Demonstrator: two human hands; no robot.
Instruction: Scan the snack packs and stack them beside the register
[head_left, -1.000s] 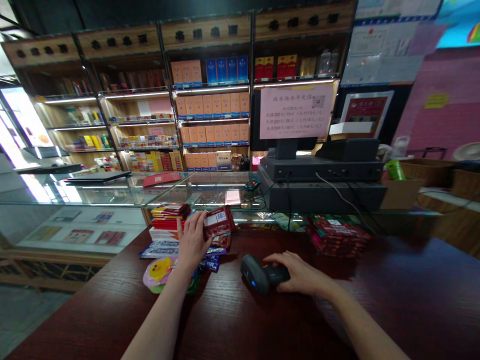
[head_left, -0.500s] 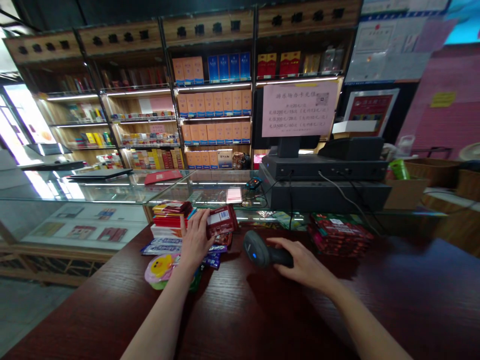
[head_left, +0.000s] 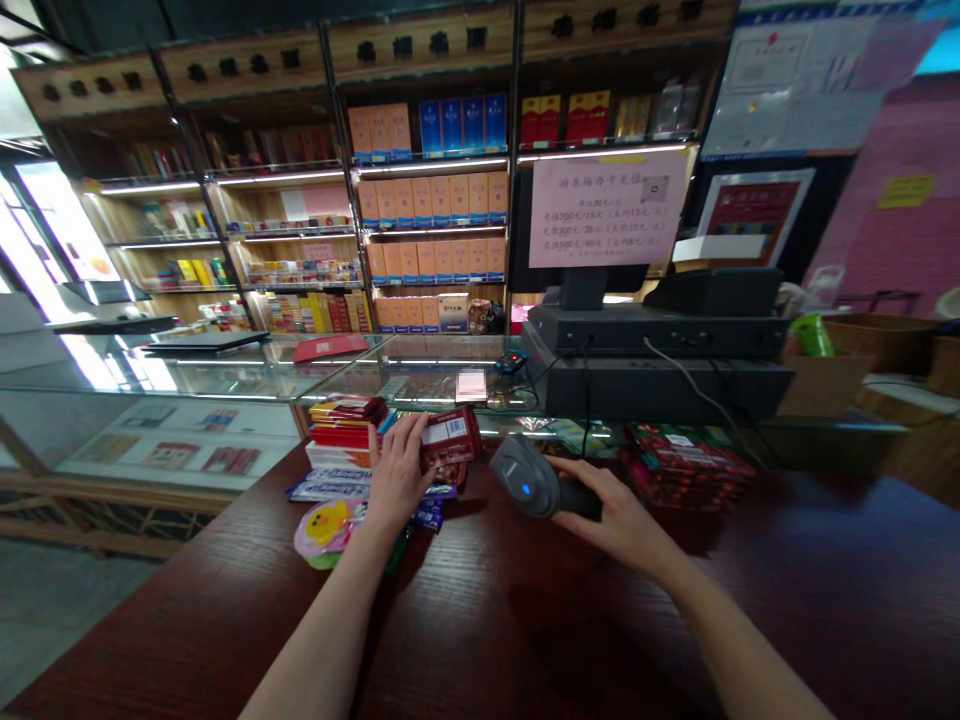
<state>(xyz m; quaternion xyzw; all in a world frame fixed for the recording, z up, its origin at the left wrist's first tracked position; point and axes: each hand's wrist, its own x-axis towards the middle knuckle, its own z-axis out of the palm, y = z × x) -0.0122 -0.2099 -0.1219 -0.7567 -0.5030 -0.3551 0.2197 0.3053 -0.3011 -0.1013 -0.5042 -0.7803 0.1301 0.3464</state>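
Note:
My left hand [head_left: 400, 474] has its fingers on the near end of a dark red packet [head_left: 451, 438], whose white label with a barcode faces up. Beside that hand is a pile of red and yellow packets [head_left: 345, 428]. Blue-and-white wrapped bars [head_left: 328, 485] and a pink pack with a yellow duck [head_left: 328, 524] lie nearer to me. A black handheld scanner [head_left: 525, 478] with a blue light is gripped by its handle in my right hand [head_left: 607, 508]. The scanner's head points left, just right of the dark red packet.
Several stacked dark red packs [head_left: 686, 465] stand at the right of the brown table [head_left: 480, 620]. Behind are a glass counter [head_left: 405, 358], a black register [head_left: 667, 385] with cables and a pink sign [head_left: 606, 210]. Shelves of boxes line the wall.
The scanner in my right hand has tilted, its head turning more upward. My left hand stays on the dark red packet, and the view has shifted slightly.

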